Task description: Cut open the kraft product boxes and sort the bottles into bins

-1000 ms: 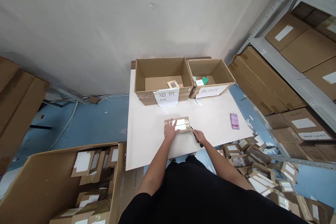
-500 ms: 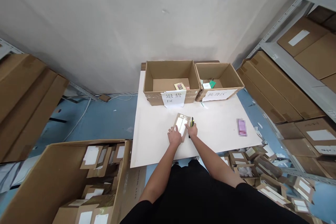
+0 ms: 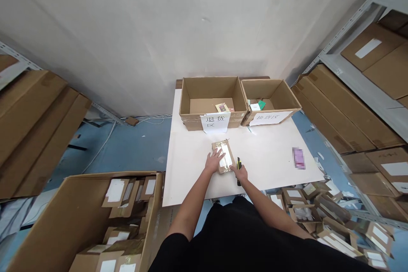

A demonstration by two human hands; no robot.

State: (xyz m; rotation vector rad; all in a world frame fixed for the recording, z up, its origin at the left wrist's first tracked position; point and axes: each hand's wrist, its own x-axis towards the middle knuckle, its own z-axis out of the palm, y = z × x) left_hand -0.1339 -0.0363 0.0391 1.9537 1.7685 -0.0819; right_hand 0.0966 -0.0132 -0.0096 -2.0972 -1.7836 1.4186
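Note:
A small taped cardboard parcel [image 3: 225,154] with a white label lies lengthwise on the white table [image 3: 270,157]. My left hand [image 3: 213,162] rests flat on its near left part, fingers spread. My right hand [image 3: 240,172] is closed round a black and yellow utility knife [image 3: 239,165] at the parcel's near right corner.
Two open cardboard boxes with paper signs stand at the table's far edge, the larger [image 3: 213,100] left, the smaller [image 3: 270,98] right. A pink item [image 3: 298,158] lies on the right of the table. A big carton of parcels [image 3: 83,221] stands at lower left. Opened parcels litter the floor [image 3: 328,208] at right, beside shelves of cartons.
The parcel was turned from crosswise to lengthwise. My right hand with the knife went up its right side, then came back to the near right corner. My left hand stayed on it.

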